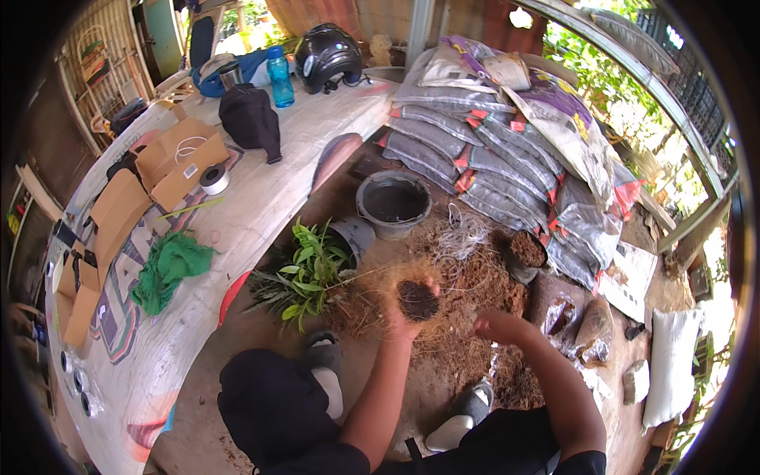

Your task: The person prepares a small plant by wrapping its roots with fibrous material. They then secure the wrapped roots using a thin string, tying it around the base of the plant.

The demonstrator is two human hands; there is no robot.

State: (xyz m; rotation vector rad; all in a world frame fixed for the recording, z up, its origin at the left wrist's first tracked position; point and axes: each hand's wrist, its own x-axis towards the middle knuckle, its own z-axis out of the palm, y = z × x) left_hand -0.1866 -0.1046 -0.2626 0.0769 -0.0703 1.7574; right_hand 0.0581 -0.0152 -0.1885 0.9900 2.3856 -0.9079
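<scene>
In the head view my left hand (404, 317) holds up a wad of brown coconut fibre (380, 291) with a clump of dark soil (419, 300) in its hollow. To its right, my right hand (496, 328) hovers with its fingers curled, over loose brown coir (510, 297) heaped on the floor; whether it pinches anything cannot be seen. Left of the fibre are leafy green cuttings (309, 273) beside a tipped dark pot (354, 237). A round black basin (393, 205) stands beyond my hands. Tangled pale string (466, 237) lies on the coir's far side.
A long painted table (249, 202) curves along the left, bearing green netting (172, 270), cardboard boxes (184, 157), a blue bottle (281, 80) and a black helmet (328, 56). Stacked grey sacks (504, 160) rise at the back right. A pot of coir (527, 252) and plastic bags (558, 306) stand to the right.
</scene>
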